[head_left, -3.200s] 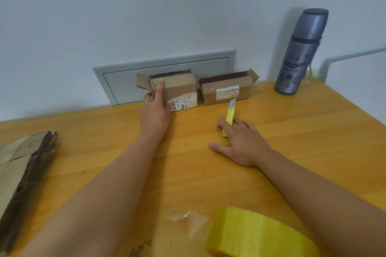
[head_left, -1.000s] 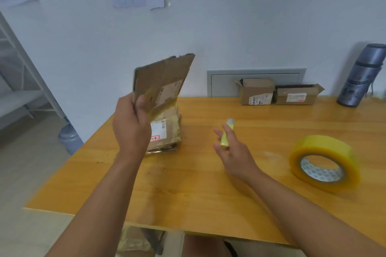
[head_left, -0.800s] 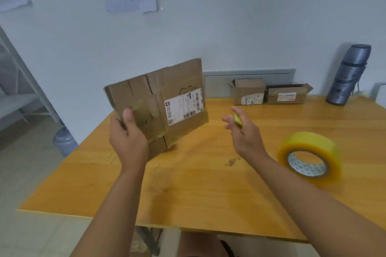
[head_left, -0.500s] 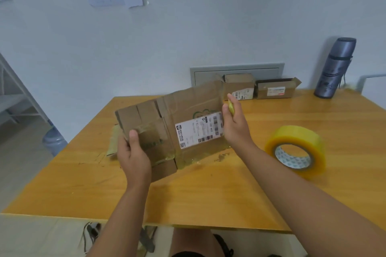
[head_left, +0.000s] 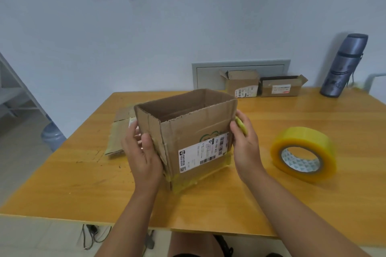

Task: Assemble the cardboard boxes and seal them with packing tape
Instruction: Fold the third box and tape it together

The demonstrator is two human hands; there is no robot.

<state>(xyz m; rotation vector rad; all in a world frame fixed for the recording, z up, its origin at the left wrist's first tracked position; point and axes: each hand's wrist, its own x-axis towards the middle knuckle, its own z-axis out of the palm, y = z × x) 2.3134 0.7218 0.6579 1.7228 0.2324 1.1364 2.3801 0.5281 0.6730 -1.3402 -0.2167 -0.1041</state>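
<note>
A brown cardboard box [head_left: 194, 131] with a white shipping label stands opened up into a rectangular tube on the wooden table [head_left: 292, 194], its top open. My left hand [head_left: 142, 154] grips its left corner, thumb on the front face. My right hand [head_left: 245, 144] presses against its right side while holding a small yellow-green cutter [head_left: 241, 126] in the palm. A big roll of yellow packing tape [head_left: 304, 155] lies to the right of the box. Flattened cardboard [head_left: 119, 133] lies behind the box on the left.
Two small cardboard boxes [head_left: 242, 83] [head_left: 282, 86] stand against the wall at the back. A grey-blue flask [head_left: 344, 64] stands at the back right. The table's front edge runs just below my forearms, with cables on the floor beneath.
My left hand lifted a flattened box from the pile on the left. Both hands then opened it up into a standing box on the table in front of me.
</note>
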